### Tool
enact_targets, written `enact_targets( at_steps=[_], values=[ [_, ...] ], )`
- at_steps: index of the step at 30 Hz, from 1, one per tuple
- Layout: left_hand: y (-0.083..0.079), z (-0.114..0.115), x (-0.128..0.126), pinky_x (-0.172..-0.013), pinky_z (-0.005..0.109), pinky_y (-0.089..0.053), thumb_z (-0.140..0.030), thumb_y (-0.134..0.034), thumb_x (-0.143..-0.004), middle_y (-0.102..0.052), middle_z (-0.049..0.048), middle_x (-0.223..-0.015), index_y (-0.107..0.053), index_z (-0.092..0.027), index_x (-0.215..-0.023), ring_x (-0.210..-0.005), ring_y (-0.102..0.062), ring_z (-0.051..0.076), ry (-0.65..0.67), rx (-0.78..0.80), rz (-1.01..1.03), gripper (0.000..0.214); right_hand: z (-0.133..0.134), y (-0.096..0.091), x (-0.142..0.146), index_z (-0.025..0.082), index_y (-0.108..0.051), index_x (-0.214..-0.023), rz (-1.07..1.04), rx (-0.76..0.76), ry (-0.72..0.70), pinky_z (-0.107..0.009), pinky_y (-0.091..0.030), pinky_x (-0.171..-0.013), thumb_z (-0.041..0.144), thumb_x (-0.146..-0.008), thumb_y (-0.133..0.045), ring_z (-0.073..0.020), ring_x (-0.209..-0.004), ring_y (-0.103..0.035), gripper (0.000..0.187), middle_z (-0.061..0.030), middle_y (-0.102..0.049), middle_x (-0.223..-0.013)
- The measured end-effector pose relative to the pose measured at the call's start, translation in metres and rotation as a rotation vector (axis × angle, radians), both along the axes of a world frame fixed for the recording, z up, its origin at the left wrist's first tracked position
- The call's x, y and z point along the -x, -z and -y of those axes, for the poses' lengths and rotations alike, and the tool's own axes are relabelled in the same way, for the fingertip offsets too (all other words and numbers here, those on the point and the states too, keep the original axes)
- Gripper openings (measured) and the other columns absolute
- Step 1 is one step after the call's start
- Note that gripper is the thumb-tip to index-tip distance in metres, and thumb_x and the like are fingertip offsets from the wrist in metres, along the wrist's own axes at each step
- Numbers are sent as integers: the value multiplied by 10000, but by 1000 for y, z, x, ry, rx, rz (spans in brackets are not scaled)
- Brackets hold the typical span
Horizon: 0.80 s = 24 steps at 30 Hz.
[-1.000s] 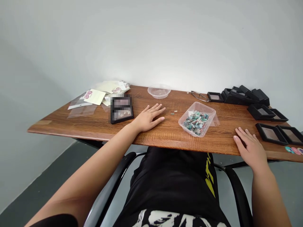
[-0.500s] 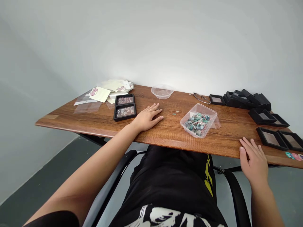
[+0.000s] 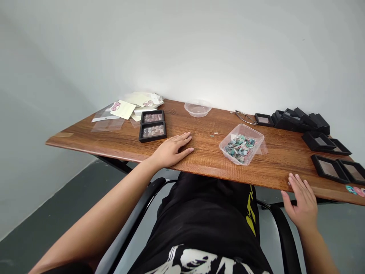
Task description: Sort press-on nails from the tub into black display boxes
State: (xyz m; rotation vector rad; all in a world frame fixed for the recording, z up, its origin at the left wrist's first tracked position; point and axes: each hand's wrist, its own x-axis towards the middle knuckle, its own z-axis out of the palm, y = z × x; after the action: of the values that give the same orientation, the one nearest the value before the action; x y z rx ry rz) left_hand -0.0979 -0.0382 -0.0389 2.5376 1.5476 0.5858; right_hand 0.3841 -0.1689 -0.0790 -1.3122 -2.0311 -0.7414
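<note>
My left hand [image 3: 172, 151] rests on the wooden table [image 3: 194, 129] with its fingers stretched out and nothing in it. Just beyond it on the left lies a black two-window case [image 3: 153, 138] with small rounded pieces behind its clear panes. My right hand [image 3: 302, 201] is at the front edge of the table, fingers extended and thumb apart, also holding nothing. Between the hands stands a clear plastic tub [image 3: 256, 142] with many small teal, white and pinkish nail-shaped pieces [image 3: 240, 146] in it. Two tiny pieces [image 3: 212, 136] lie loose left of the tub.
Cards and clear bags [image 3: 124, 109] are piled at the back left. A round clear lid or shallow bowl [image 3: 197, 110] and eyeglasses [image 3: 245, 118] lie along the back. Black frame cases [image 3: 296, 120] are heaped at the right; colourful round pieces [image 3: 358, 191] sit near the right edge.
My left hand has drawn back a little toward the table's front edge. My right hand has shifted slightly left and back. The view has tilted slightly; the objects stay in place.
</note>
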Motion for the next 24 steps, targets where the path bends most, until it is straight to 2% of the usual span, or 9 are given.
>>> enact_targets(
  at_steps=[5, 10, 18, 24],
  values=[
    [-2, 2, -3, -1225, 485, -330, -734, -270, -954, -467, 123, -1531, -561, -147, -1407, -1440, -428, 313, -25, -8, 17, 797, 0, 10, -3, 247, -381, -1538, 40, -62, 15, -515, -514, -1055, 186, -916, -645, -331, -1178, -673, 679, -125, -680, -1322],
    [-2, 2, -5, -1225, 481, -335, -714, -292, -962, -466, 118, -1532, -568, -155, -1401, -1434, -438, 306, -33, -9, 16, 762, 1, 18, -8, 243, -451, -1483, 66, -81, 41, -507, -503, -1069, 193, -905, -664, -331, -1147, -685, 618, -114, -711, -1266],
    [-1, 3, -5, -1232, 454, -326, -757, -248, -957, -463, 133, -1532, -561, -130, -1405, -1436, -438, 292, -33, -17, 10, 831, -2, 5, -5, 265, -553, -1398, 109, -25, -6, -489, -464, -1113, 224, -886, -713, -298, -1202, -663, 537, -68, -727, -1246],
    [-2, 3, -5, -1229, 449, -335, -751, -237, -963, -470, 118, -1531, -552, -143, -1413, -1434, -441, 283, -42, -22, -10, 819, 0, -1, -2, 268, -572, -1387, 122, -49, -68, -501, -485, -1098, 179, -884, -718, -296, -1154, -692, 531, -54, -753, -1189]
  ],
)
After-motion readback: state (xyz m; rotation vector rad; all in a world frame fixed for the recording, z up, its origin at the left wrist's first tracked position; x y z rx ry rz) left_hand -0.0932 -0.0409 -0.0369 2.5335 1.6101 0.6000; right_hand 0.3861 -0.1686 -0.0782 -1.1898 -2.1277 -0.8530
